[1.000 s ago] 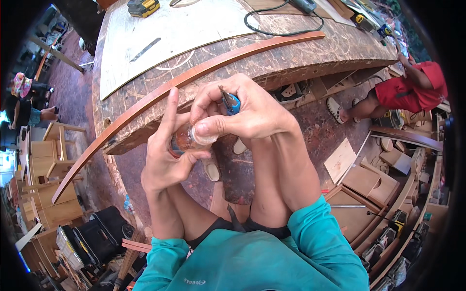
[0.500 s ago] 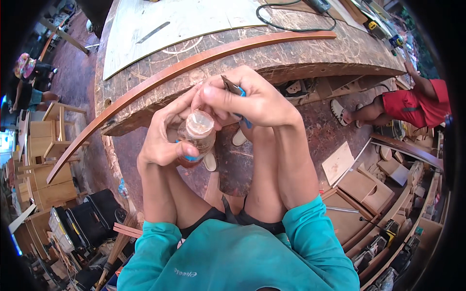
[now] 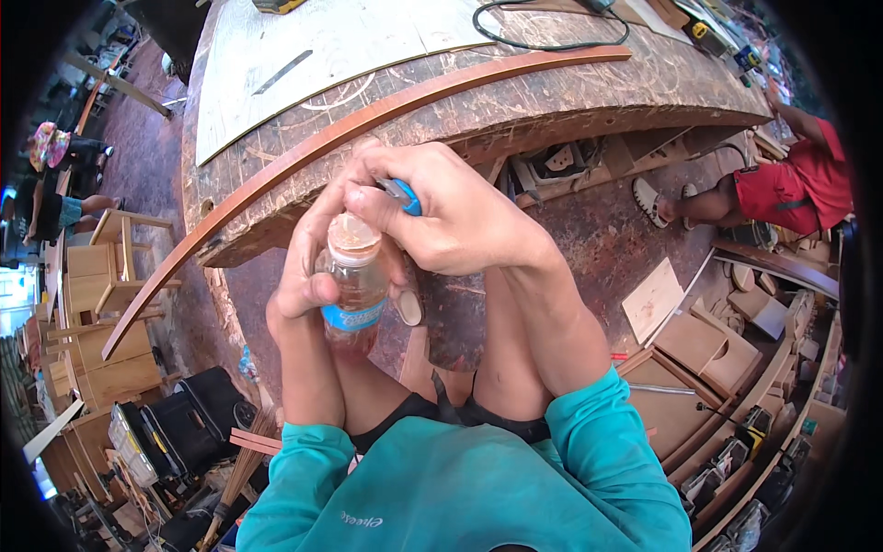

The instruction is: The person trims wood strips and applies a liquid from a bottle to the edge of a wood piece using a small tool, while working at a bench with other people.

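L hand is gripping a clear bottle w/ blue label, keeping it nr tabletop edge; R hand is holding small blue-handled tool just beside bottle's mouth.

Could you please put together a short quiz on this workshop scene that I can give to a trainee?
1. Multiple choice: what colour is the label on the bottle in the person's left hand?
A) Red
B) Blue
C) Yellow

2. True or false: the left end of the long brown wooden strip reaches beyond the edge of the workbench.

3. Fill the gap: the blue-handled tool is held in the person's ____ hand.

Key:
1. B
2. True
3. Right; the right hand holds it close to the bottle's top.
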